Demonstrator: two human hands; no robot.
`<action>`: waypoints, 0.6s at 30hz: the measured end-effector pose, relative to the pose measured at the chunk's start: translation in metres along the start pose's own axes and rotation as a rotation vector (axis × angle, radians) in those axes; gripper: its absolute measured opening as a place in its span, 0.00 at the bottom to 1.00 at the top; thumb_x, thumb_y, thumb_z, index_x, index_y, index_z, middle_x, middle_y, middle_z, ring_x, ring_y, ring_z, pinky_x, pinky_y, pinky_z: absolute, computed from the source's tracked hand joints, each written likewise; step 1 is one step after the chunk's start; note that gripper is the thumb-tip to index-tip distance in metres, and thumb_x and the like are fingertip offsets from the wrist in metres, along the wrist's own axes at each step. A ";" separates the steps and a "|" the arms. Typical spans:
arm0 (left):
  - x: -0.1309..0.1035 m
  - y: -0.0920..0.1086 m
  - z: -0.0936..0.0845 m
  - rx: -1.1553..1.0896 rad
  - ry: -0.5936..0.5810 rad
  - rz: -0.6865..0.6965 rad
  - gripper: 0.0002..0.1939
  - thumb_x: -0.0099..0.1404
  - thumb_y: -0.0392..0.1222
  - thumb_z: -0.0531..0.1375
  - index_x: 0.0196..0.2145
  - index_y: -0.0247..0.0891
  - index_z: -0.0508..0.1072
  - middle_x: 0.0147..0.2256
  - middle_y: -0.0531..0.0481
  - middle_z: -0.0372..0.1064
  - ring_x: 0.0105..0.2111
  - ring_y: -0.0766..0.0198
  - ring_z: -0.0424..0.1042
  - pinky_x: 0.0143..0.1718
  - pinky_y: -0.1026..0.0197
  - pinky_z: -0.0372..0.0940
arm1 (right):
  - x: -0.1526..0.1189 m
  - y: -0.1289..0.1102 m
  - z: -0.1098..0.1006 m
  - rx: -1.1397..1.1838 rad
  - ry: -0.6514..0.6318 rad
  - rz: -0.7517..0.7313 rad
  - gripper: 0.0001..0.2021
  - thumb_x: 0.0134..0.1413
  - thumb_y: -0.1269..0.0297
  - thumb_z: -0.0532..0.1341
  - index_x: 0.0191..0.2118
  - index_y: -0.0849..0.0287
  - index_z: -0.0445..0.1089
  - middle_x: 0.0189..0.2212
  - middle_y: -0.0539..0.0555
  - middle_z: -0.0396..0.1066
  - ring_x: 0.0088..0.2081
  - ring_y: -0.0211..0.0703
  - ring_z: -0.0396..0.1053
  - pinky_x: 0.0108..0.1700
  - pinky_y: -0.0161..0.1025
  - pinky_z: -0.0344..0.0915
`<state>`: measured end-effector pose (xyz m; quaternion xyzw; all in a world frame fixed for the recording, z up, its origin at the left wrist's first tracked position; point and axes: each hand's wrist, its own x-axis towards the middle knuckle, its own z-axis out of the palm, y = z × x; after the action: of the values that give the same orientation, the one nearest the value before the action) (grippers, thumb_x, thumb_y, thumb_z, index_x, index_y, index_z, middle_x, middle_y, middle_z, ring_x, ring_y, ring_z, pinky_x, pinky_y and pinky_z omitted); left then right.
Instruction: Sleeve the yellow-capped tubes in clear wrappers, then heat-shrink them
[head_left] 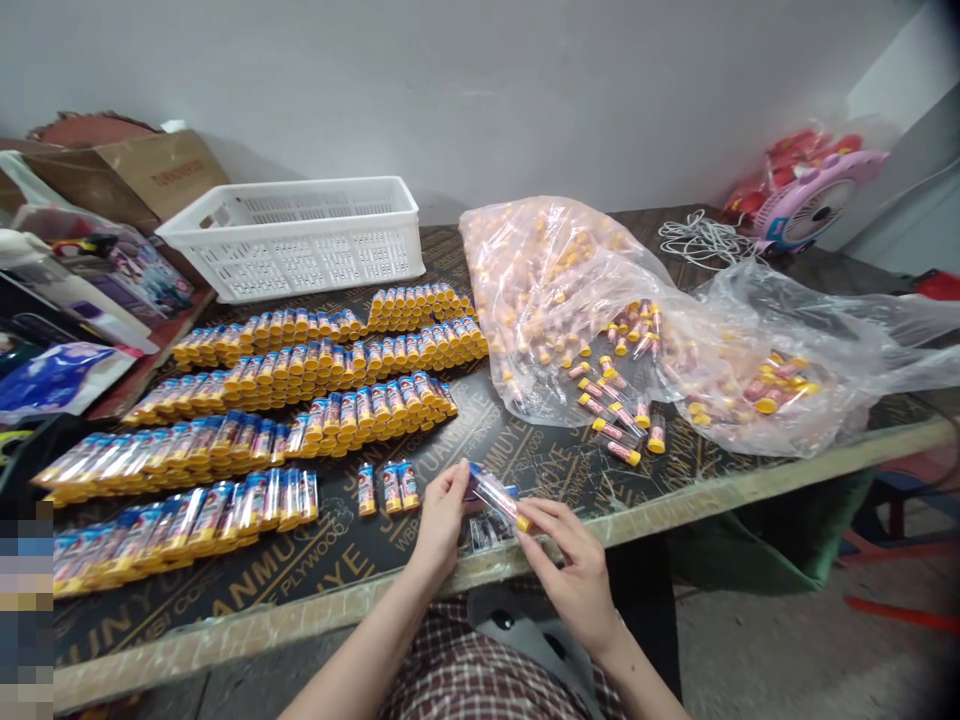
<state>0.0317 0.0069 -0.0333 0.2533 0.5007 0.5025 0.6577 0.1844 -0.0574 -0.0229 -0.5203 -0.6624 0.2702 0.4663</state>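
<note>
The reference for all positions is the white basket (322, 245) at the back of the table (345, 530). "In front" means toward the person.

Held item: one clear tube (495, 495), with a blue end and a yellow cap, located well in front of the basket and to its right, above the table's near edge. The tube is tilted. Left hand (441, 510): thumb and fingers pinch the blue end. Right hand (571, 562): thumb and fingers pinch the yellow cap. Both hands are clamped on the same tube.

Directly in front of the basket: finished-looking blue-and-yellow tubes (255, 365), stacked in slanting rows. Beyond the front rows, three single tubes (366, 490) lie near the left hand.

Right of the basket: a clear plastic bag (525, 270) filled with yellow-capped tubes; several loose tubes (656, 436) lie at its opening. Farther right: a white cable (701, 238) and a pink fan (814, 208).

Left of the basket: a brown paper bag (161, 175).
</note>
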 end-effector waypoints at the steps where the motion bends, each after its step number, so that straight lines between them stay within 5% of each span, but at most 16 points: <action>1: -0.003 0.001 0.002 -0.016 -0.046 -0.022 0.23 0.49 0.55 0.65 0.34 0.32 0.73 0.28 0.51 0.68 0.27 0.68 0.67 0.28 0.66 0.66 | 0.000 0.000 0.001 0.019 -0.020 0.018 0.16 0.57 0.71 0.56 0.49 0.51 0.70 0.45 0.55 0.69 0.46 0.44 0.68 0.47 0.41 0.68; 4: -0.009 0.006 0.005 -0.085 -0.130 -0.107 0.25 0.49 0.49 0.67 0.43 0.36 0.70 0.30 0.51 0.69 0.27 0.69 0.69 0.31 0.65 0.66 | 0.001 0.002 0.001 0.050 -0.057 0.038 0.16 0.58 0.71 0.52 0.49 0.51 0.69 0.43 0.55 0.68 0.45 0.43 0.68 0.46 0.41 0.68; 7: -0.012 0.009 0.005 -0.086 -0.204 -0.170 0.21 0.48 0.48 0.68 0.37 0.34 0.72 0.29 0.50 0.70 0.26 0.69 0.68 0.30 0.66 0.65 | 0.004 0.005 -0.001 0.005 -0.049 -0.011 0.19 0.56 0.74 0.53 0.51 0.50 0.67 0.41 0.55 0.67 0.44 0.43 0.68 0.47 0.42 0.67; 14: -0.026 0.014 0.007 0.071 -0.431 -0.281 0.18 0.48 0.47 0.68 0.32 0.29 0.75 0.28 0.46 0.69 0.25 0.70 0.67 0.28 0.67 0.64 | 0.012 0.004 -0.008 0.039 -0.190 -0.060 0.40 0.39 0.77 0.55 0.62 0.52 0.48 0.63 0.57 0.45 0.61 0.54 0.51 0.59 0.54 0.55; 18: -0.031 0.014 0.012 0.067 -0.442 -0.317 0.22 0.45 0.49 0.70 0.33 0.29 0.76 0.27 0.46 0.69 0.24 0.70 0.66 0.26 0.67 0.63 | 0.011 0.003 -0.008 0.155 -0.277 -0.067 0.42 0.36 0.77 0.54 0.62 0.53 0.47 0.59 0.57 0.55 0.59 0.51 0.57 0.59 0.51 0.56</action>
<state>0.0368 -0.0140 -0.0051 0.2969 0.3950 0.3091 0.8126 0.1924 -0.0472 -0.0180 -0.4182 -0.7146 0.3737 0.4180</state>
